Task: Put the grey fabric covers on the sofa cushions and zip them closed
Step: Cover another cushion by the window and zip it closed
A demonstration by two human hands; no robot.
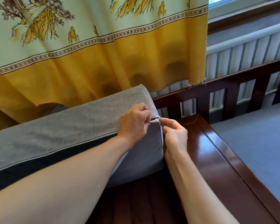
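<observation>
A long sofa cushion in a grey fabric cover (71, 125) lies on its side across the dark wooden sofa frame (205, 149). A dark gap runs along the cover's lower edge, where the zip stands apart. At the cushion's right end, my left hand (132, 123) grips the cover's corner fabric, fingers curled over the edge. My right hand (174, 133) pinches the white zip end (155, 119) at that corner with thumb and forefinger. The slider itself is too small to make out.
A yellow and pale green patterned curtain (95, 54) hangs behind the cushion. The frame's slatted wooden back rail (225, 84) stands before a white radiator (249, 52). A second grey cushion (257, 143) lies flat at the right.
</observation>
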